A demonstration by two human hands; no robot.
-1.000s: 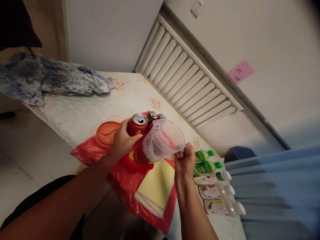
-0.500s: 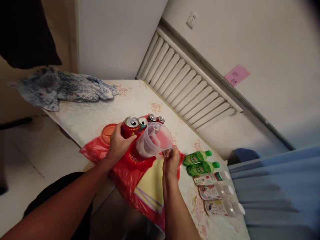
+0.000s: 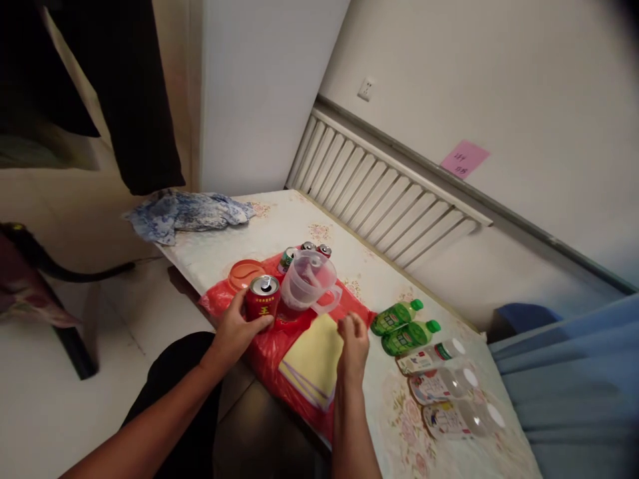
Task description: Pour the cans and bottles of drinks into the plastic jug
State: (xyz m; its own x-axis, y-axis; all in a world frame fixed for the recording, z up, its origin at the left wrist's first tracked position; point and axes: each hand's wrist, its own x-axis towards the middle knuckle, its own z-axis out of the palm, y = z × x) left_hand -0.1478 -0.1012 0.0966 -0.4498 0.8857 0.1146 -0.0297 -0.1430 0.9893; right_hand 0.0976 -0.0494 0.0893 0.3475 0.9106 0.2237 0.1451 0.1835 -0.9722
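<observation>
My left hand (image 3: 238,328) is wrapped round a red drink can (image 3: 262,301) with an opened top, standing upright on a red plastic bag (image 3: 279,349). A clear plastic measuring jug (image 3: 309,282) stands on the bag just right of the can, handle pointing right. My right hand (image 3: 353,342) hovers a little below the jug's handle, over a stack of yellow sheets (image 3: 314,359), fingers loosely curled and holding nothing. Several more cans (image 3: 307,249) stand behind the jug.
An orange lid (image 3: 244,273) lies left of the cans. Two green bottles (image 3: 402,326) and several clear bottles (image 3: 444,386) lie at the right of the table (image 3: 224,246). A blue cloth (image 3: 184,211) sits at the far corner. A slatted radiator cover (image 3: 379,199) lines the wall.
The jug, held tilted by its handle in my right hand, was set upright on the bag and released. My left hand brought the can down onto the bag. The view pulled back.
</observation>
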